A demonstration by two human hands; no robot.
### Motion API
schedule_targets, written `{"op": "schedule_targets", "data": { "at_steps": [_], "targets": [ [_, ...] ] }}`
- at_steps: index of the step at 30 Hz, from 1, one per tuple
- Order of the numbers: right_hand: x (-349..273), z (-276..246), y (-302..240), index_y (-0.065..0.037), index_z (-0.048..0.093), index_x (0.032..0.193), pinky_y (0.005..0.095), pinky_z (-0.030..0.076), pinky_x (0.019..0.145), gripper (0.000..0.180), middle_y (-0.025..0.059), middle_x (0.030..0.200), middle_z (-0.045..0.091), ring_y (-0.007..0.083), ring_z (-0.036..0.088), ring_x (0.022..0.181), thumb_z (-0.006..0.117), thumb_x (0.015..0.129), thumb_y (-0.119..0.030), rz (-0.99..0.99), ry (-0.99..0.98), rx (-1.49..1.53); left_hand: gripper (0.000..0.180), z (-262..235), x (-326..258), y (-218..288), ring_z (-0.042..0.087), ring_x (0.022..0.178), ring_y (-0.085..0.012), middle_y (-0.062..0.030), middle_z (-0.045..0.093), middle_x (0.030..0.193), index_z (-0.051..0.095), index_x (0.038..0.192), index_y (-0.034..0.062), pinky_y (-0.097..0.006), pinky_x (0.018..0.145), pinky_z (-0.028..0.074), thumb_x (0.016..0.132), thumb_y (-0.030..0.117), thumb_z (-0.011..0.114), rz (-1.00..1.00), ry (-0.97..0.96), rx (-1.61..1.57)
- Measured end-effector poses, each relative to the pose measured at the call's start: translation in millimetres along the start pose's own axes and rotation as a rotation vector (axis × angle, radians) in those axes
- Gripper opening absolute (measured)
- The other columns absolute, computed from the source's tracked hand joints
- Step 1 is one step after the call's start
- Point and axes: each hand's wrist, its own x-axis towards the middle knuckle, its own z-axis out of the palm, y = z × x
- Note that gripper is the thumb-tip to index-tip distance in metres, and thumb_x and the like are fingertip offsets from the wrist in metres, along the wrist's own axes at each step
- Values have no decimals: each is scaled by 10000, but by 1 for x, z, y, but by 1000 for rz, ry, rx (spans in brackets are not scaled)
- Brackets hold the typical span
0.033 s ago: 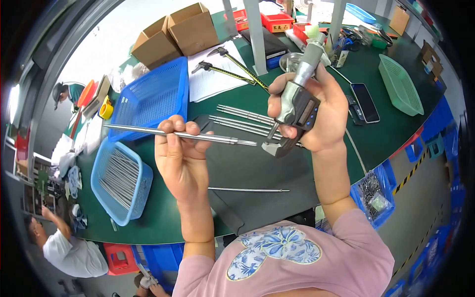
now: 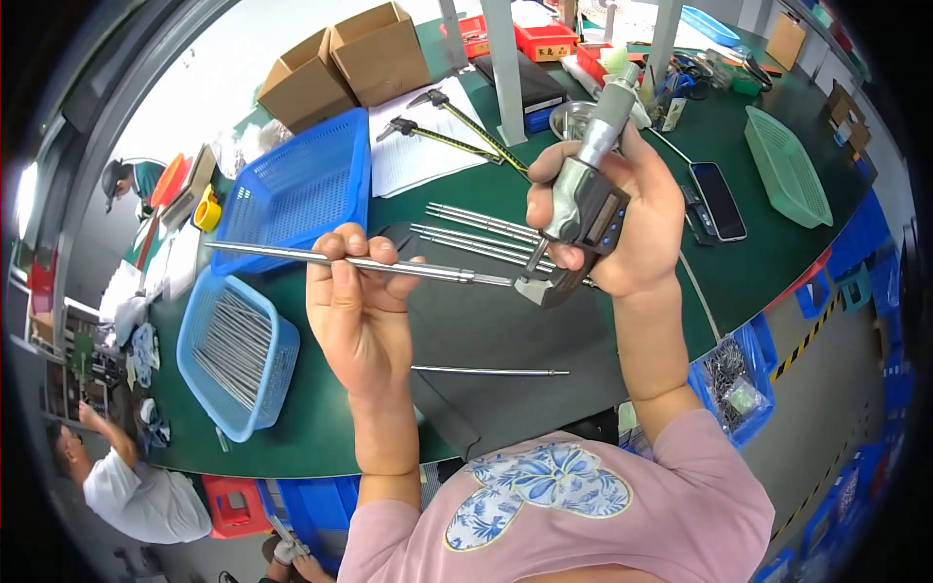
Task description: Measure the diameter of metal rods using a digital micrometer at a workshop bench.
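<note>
My left hand (image 2: 358, 301) pinches a slim metal rod (image 2: 428, 269) between thumb and fingers, its long end pointing left. The rod's right tip is at the jaw opening of a digital micrometer (image 2: 581, 209); whether it touches the jaw faces I cannot tell. My right hand (image 2: 637, 219) is wrapped round the micrometer, with its thimble pointing up. Behind the jaws, several similar rods (image 2: 476, 238) lie side by side on a dark grey mat (image 2: 515, 330). One single rod (image 2: 496, 371) lies on the mat below my hands.
To the left stand a light blue basket (image 2: 262, 413) of rods and a blue tray (image 2: 360, 185). Two calipers (image 2: 457, 139) rest on papers. A phone (image 2: 717, 199) and a green basket (image 2: 789, 170) are at right. A blue bin (image 2: 758, 413) holds small metal parts. Other people sit at far left.
My left hand has shifted slightly right, bringing the rod's tip from just short of the micrometer's jaws up to them. My right hand and the micrometer have stayed nearly still.
</note>
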Motion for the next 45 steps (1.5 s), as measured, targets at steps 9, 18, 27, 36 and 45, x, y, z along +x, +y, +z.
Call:
{"op": "schedule_targets", "data": {
  "at_steps": [9,18,27,36,45],
  "targets": [
    [-6,8,3,86,509,845,225,364,294,627,197,628,542,182,451,374,207,842,-463,3,44,-51,104,8,-8,-9,531,829,-179,-89,381,891,377,942,7,-344,687,539,857,65,392,-66,92,67],
    [-2,0,3,104,504,869,235,432,317,613,236,766,559,232,585,536,251,844,-454,88,-68,116,148,13,-8,-10,514,815,-203,-94,363,900,363,965,-6,-411,720,522,831,39,403,-67,47,60],
    [-3,1,4,66,494,886,245,442,311,551,223,804,556,252,592,573,267,855,-436,124,-63,204,147,14,-9,-10,506,778,-202,-93,348,890,349,951,0,-439,718,516,806,13,370,-72,30,32],
    [-2,1,4,115,494,889,222,447,312,604,216,769,561,208,580,501,263,855,-442,143,-106,158,126,12,-8,-10,510,765,-202,-89,349,871,349,926,8,-448,709,517,802,11,373,-83,28,69],
    [-3,7,3,106,492,871,222,390,295,650,237,643,557,189,466,334,230,831,-488,146,-70,31,111,12,-8,-10,515,763,-201,-87,352,860,349,902,14,-454,705,516,798,11,386,-79,26,106]
  ]
}}
